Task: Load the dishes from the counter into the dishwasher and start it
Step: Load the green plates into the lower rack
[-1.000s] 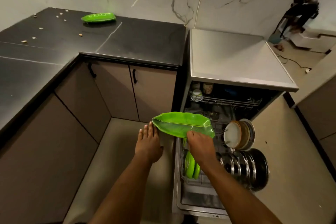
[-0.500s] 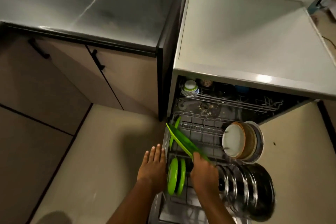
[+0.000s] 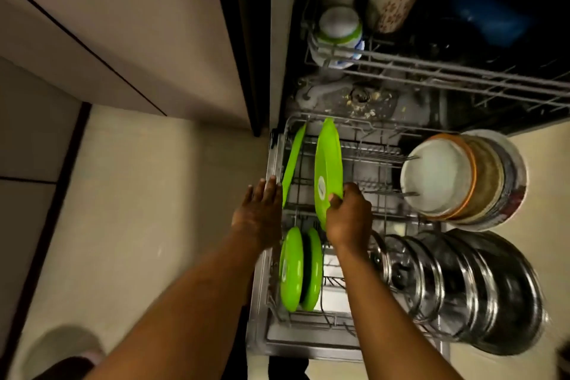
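Currently, a green leaf-shaped plate [image 3: 328, 163] is held upright on edge by the right grip [image 3: 348, 219], which is curled round its near rim, at the far left of the dishwasher's lower rack [image 3: 379, 160]. The left grip [image 3: 259, 213] is laid open, fingers straight, at the rack's left rim, beside a second leaf plate [image 3: 294, 160].

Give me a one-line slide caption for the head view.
Right hand holds a green plate on edge in the lower rack; left hand open beside it.
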Action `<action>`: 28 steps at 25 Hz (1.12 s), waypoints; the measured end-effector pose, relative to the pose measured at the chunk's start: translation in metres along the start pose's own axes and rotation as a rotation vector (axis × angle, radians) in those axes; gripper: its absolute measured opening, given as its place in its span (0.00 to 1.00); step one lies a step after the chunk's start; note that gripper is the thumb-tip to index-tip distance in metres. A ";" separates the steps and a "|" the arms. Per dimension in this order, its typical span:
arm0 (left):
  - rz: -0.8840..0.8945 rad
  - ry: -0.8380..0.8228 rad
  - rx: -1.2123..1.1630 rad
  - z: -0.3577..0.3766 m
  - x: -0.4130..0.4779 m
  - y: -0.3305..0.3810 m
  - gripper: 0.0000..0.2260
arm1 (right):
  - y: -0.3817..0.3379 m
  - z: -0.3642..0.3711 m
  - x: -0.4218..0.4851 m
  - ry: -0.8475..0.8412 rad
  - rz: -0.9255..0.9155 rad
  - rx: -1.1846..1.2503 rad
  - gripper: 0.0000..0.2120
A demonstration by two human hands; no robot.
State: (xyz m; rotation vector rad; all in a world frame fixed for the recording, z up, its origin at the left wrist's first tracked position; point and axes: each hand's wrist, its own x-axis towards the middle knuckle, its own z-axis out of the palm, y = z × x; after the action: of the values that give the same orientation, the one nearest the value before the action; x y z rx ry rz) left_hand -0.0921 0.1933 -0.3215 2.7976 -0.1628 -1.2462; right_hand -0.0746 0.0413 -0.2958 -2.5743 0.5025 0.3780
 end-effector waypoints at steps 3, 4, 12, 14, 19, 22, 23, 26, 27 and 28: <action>0.025 -0.007 -0.001 0.004 0.038 -0.013 0.36 | -0.004 0.030 0.029 -0.026 0.034 0.071 0.08; 0.035 -0.018 -0.007 0.004 0.047 -0.016 0.36 | -0.006 0.038 0.037 -0.032 0.043 0.088 0.08; 0.073 -0.122 0.076 0.004 0.090 -0.027 0.34 | -0.024 0.070 0.081 -0.106 0.110 0.082 0.04; 0.071 -0.143 0.083 0.004 0.095 -0.031 0.34 | -0.027 0.073 0.085 -0.123 0.108 0.053 0.09; 0.077 -0.129 0.083 0.004 0.104 -0.034 0.37 | -0.028 0.081 0.085 -0.156 0.077 -0.036 0.05; 0.093 -0.089 0.087 0.007 0.108 -0.031 0.37 | -0.029 0.086 0.099 -0.150 0.073 -0.030 0.10; 0.100 -0.082 0.099 0.007 0.109 -0.029 0.36 | -0.029 0.088 0.104 -0.163 0.079 -0.021 0.11; 0.100 -0.114 0.144 0.003 0.114 -0.029 0.36 | -0.025 0.099 0.111 -0.193 0.101 0.022 0.10; 0.108 -0.126 0.163 0.001 0.114 -0.030 0.36 | -0.023 0.101 0.112 -0.205 0.103 0.043 0.09; 0.120 -0.130 0.186 0.000 0.114 -0.031 0.36 | -0.021 0.102 0.112 -0.217 0.100 0.057 0.08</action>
State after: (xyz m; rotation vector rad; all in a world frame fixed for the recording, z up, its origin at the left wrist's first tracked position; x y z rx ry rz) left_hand -0.0140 0.2097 -0.4089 2.8060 -0.4706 -1.4530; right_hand 0.0166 0.0789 -0.4128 -2.4219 0.5552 0.6598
